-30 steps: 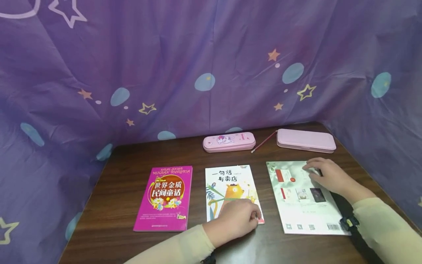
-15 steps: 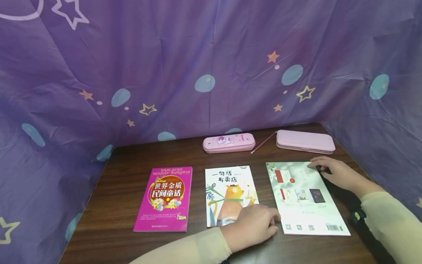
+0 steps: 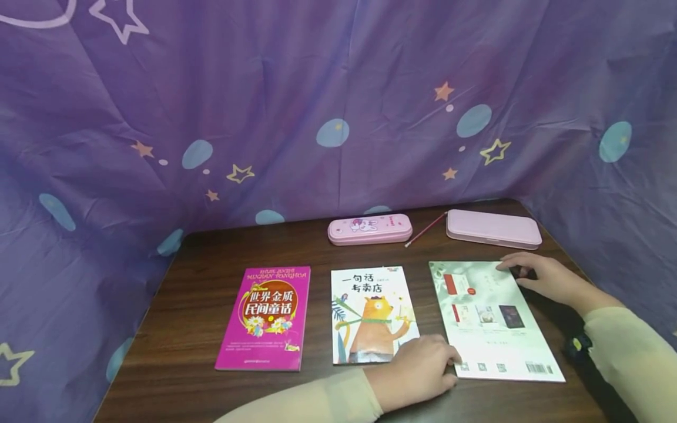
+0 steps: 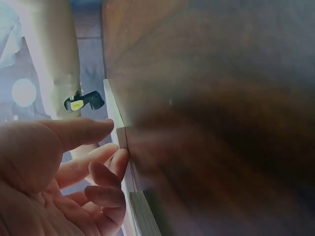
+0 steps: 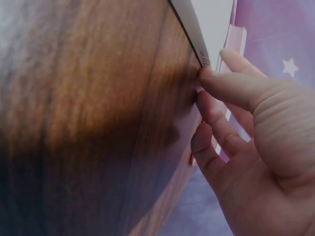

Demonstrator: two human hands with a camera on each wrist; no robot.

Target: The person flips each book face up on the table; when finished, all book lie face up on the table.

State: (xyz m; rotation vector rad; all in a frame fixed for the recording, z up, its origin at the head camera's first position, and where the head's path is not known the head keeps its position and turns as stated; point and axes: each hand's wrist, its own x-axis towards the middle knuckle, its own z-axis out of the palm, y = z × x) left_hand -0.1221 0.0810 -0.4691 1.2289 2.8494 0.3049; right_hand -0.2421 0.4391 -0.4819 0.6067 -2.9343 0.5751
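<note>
Brown wood table [image 3: 254,248]. At its back: bunny case [image 3: 369,230], pink; plain case [image 3: 493,228], also pink, to its right. Red pencil [image 3: 426,230] slants between them, back end right by plain case, pale tip nearer. Purple cloth [image 3: 285,106] behind and both sides: stars, blue ovals, pale dots.

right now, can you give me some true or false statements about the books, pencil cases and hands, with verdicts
1. The bear-covered book lies between the magenta book and the green-and-white book. True.
2. The left hand rests on the magenta book. False: it is by the green-and-white book's lower left corner in the head view.
3. The right hand is at the green-and-white book's upper right corner in the head view. True.
4. The magenta book stands upright. False: it lies flat on the table.
</note>
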